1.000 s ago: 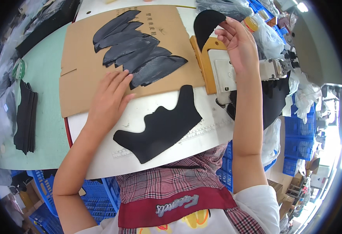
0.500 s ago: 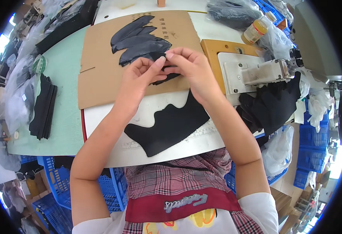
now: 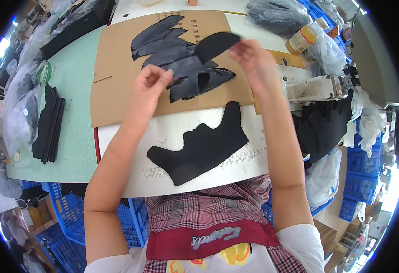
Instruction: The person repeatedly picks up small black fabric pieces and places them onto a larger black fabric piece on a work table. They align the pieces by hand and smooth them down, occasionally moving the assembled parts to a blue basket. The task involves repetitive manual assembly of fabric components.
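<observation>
My right hand (image 3: 259, 68), a little blurred, pinches one end of a black half-moon piece (image 3: 217, 45) and holds it raised above the cardboard. Thumb and fingertips of my left hand (image 3: 150, 85) are pressed together beside the left edge of several overlapping dark leaf-shaped pieces (image 3: 170, 58); what they grip, if anything, I cannot make out. Those pieces have a shiny, streaked surface and lie on the brown cardboard sheet (image 3: 110, 98). Nearer to me, a larger black cut panel (image 3: 204, 148) with a wavy upper edge rests flat on the white table.
A sewing machine arm (image 3: 313, 88) stands to the right, with black panels (image 3: 322, 120) heaped beside it. Behind it are a jar of yellowish liquid (image 3: 301, 40) and plastic bags (image 3: 277, 18). At left, a stack of black pieces (image 3: 49, 125) lies on a green mat (image 3: 78, 150).
My hands have parted. The right has moved right, carrying the half-moon piece off the dark pieces; the left has shifted slightly left. The large black panel now shows its whole upper edge.
</observation>
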